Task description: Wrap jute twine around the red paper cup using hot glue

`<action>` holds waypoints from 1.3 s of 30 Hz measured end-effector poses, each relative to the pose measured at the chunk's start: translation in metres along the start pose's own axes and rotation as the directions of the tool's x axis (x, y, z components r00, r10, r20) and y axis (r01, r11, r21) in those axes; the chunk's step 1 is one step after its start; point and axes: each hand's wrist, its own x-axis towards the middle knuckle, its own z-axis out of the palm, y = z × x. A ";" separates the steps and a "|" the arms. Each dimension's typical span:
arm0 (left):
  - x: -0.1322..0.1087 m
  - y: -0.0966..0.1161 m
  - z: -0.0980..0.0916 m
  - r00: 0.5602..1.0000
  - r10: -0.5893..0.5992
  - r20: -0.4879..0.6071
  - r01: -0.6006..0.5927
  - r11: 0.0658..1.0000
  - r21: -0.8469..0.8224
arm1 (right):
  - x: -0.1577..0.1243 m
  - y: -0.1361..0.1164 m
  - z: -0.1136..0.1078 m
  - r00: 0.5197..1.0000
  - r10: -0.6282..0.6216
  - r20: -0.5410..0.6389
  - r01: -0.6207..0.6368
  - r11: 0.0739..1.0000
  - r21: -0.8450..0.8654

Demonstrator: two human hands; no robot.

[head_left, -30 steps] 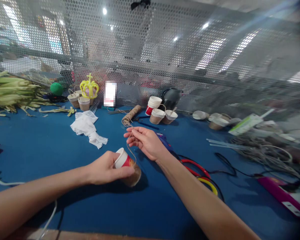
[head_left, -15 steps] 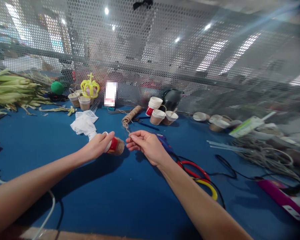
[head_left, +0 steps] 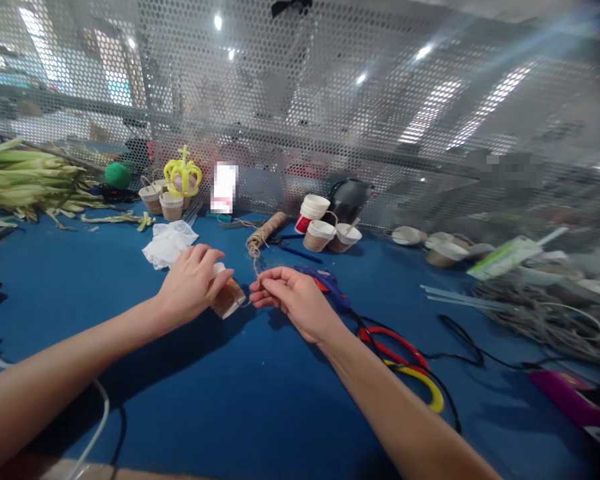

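My left hand is wrapped round a paper cup, which lies tilted on its side above the table. Brown twine is wound over part of the cup, and its pale end points to the lower right. Between the thumb and fingers of my right hand I pinch a strand of twine. That strand runs up to a twine roll lying beyond my hands, and a short length goes across to the cup. Just right of my right hand lies a blue glue gun, partly hidden.
White tissue lies behind my left hand. Twine-wrapped cups and a yellow crown stand along the perforated metal screen. Red and yellow pliers handles and black cables lie right. Corn husks are heaped at far left.
My left hand has rolled the cup round, so its red band is now mostly covered and its end shows. My right hand keeps its pinch on the twine in nearly the same place.
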 end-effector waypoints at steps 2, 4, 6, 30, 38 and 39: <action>-0.001 0.002 0.004 0.982 0.149 -0.112 -0.157 0.985 -0.068 | -0.001 0.000 0.002 1.000 -0.013 0.010 0.013 1.000 -0.018; -0.001 0.006 0.007 0.948 0.282 -0.148 -0.305 0.939 -0.158 | -0.001 0.000 0.004 0.999 -0.029 0.036 0.031 0.999 -0.042; 0.000 0.012 0.010 0.925 0.362 -0.120 -0.380 0.901 -0.211 | -0.002 -0.001 0.006 0.996 -0.053 0.073 0.059 0.995 -0.079; -0.003 0.011 0.019 0.885 0.406 -0.229 -0.453 0.865 -0.218 | -0.008 0.007 0.016 0.998 -0.052 0.034 0.060 0.944 -0.324; -0.005 0.009 0.018 0.887 0.358 -0.292 -0.427 0.876 -0.224 | -0.008 0.008 0.010 0.995 -0.101 -0.007 0.094 0.949 -0.301; -0.006 0.009 0.018 0.885 0.359 -0.296 -0.429 0.875 -0.225 | -0.009 0.008 0.010 0.995 -0.104 -0.009 0.096 0.950 -0.297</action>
